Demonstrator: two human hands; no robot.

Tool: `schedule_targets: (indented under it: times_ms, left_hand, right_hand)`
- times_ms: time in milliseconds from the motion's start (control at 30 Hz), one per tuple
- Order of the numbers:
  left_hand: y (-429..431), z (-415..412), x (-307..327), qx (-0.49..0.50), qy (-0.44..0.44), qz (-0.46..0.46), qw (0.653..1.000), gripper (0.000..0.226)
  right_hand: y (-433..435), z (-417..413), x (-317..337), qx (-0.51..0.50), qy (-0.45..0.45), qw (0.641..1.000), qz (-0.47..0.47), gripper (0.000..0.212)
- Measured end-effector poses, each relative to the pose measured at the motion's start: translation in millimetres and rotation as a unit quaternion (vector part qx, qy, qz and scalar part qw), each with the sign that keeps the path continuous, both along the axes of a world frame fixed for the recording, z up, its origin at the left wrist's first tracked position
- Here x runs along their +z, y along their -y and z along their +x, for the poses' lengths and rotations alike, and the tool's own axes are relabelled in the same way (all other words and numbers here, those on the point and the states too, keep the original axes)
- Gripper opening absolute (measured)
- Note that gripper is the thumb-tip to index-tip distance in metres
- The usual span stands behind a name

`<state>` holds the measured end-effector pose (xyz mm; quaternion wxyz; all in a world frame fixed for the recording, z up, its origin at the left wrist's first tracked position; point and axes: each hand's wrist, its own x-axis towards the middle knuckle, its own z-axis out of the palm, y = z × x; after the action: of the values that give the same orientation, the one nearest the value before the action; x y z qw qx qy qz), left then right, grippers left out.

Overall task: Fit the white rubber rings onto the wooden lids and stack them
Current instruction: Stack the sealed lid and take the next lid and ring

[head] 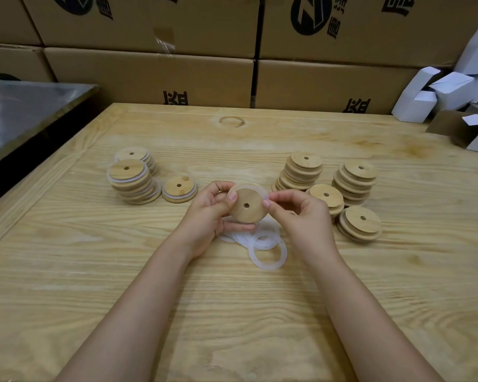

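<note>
Wooden lid (247, 206): gripped in left hand (208, 208). White ring (253, 186): pinched at the lid's rim by right hand (295, 213); fitting apparently underway. Loose rings (268, 249): tabletop (232, 312), beneath both hands. Finished stacks (133, 180): beyond left hand. Next, probably: seat ring all round, then stack.

A pale wooden table (259, 312) fills the foreground. Printed cardboard boxes (149, 75) are stacked behind it. White cartons (449, 89) are heaped at the right.

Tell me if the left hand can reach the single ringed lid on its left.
Probably yes for the path: only bare table lies between the left hand and that single lid. But the hand is full, gripping the lid being ringed, so it must let go first.
</note>
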<state>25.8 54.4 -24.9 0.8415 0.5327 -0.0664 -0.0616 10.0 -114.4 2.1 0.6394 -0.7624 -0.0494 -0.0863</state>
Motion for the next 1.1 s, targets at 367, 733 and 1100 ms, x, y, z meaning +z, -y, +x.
schedule_targets:
  times_ms: [367,733,1100]
  left_hand:
    - [3,-1,1,0.045,-0.018,0.029,0.998,0.008]
    - [3,-3,5,0.031,-0.034,0.071,0.996,0.012]
    - [1,-2,11,0.047,-0.073,0.044,0.995,0.03]
  right_hand:
    - [2,3,-3,0.0,-0.058,0.998,-0.012,0.01]
    - [3,2,-3,0.013,-0.064,0.997,0.048,0.006]
    - [1,-1,-8,0.007,0.258,0.945,-0.2,0.014]
